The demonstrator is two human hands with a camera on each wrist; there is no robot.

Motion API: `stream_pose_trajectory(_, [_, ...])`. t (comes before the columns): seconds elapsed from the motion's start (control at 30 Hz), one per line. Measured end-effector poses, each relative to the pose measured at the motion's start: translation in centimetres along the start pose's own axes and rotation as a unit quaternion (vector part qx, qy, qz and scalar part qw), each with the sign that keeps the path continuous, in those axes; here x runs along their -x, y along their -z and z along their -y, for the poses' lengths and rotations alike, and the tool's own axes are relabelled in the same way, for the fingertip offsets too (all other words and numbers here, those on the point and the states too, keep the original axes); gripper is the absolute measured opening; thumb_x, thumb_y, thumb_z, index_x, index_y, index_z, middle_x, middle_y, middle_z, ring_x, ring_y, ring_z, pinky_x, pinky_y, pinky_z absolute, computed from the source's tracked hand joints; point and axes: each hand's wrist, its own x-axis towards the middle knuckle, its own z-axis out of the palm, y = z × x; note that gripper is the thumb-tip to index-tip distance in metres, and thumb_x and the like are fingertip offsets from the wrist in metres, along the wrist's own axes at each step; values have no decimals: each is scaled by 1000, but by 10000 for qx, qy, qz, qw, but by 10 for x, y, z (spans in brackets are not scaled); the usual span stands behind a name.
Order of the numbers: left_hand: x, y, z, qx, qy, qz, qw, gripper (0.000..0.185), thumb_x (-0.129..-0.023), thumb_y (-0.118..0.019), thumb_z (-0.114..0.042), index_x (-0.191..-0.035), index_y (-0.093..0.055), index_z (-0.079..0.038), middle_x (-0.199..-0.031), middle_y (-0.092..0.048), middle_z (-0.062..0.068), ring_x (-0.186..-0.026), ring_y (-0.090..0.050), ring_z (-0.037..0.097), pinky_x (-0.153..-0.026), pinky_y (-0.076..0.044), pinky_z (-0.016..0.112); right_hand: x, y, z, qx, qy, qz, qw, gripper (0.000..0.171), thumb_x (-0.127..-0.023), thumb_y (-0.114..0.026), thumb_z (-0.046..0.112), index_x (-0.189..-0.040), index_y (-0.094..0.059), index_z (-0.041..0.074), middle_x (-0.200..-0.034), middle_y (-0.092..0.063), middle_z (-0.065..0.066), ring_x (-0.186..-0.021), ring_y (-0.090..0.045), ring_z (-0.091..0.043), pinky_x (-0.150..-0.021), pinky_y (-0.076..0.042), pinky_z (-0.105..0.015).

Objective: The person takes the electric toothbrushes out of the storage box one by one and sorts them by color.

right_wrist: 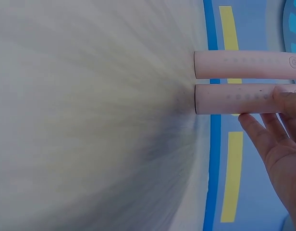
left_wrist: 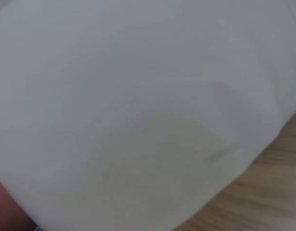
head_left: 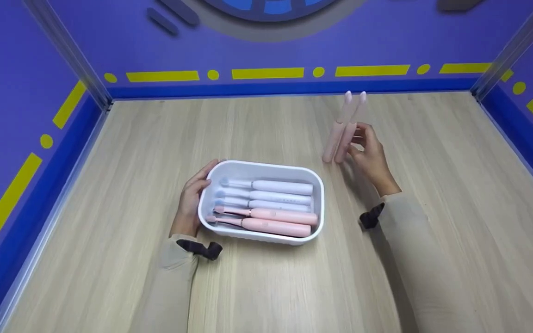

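My left hand (head_left: 190, 201) grips the left end of a white plastic bin (head_left: 262, 238), its fingers at the rim. Inside lie three white electric toothbrushes (head_left: 282, 187) and two pink ones (head_left: 275, 226), side by side with their heads to the left. Close up in the left wrist view, the bin's wall (left_wrist: 138, 96) hides most of that hand. To the right of the bin, two more pink electric toothbrushes stand upright next to each other. My right hand (head_left: 370, 152) pinches the right toothbrush (right_wrist: 215, 99) between thumb and fingers; the left toothbrush (right_wrist: 244, 65) stands just beside it.
A light wood table (head_left: 257, 286) lies under everything. Purple panels (head_left: 266, 55) with yellow dashes close off its back and both sides. Each sleeve carries a black wrist strap (head_left: 372, 216) with a small mount.
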Motion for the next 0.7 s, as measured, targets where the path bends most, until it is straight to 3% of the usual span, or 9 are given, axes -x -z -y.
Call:
stream_pose_trajectory(0.4, [0,-1,-1,26,26,-100,9999,56,-90,-28,3,-145,-37,2,-152,-37,15,-145,-29,20,-121,-17,34,4,1,1,-7,-227,161,9996,48,-88,-55,-11,-134,-41,-4,-124,-56,-25,-116,-57,-35,-99,-47,-50])
stream_pose_trajectory(0.7, [1,-1,0,-23,7,-58,10000,55,-91,-29,2,-145,-37,3,-153,-36,15,-145,-28,20,-121,-17,33,7,6,4,-39,-450,260,9986,56,-90,-62,3,-141,-38,-1,-130,-53,-24,-121,-54,-36,-100,-46,-51])
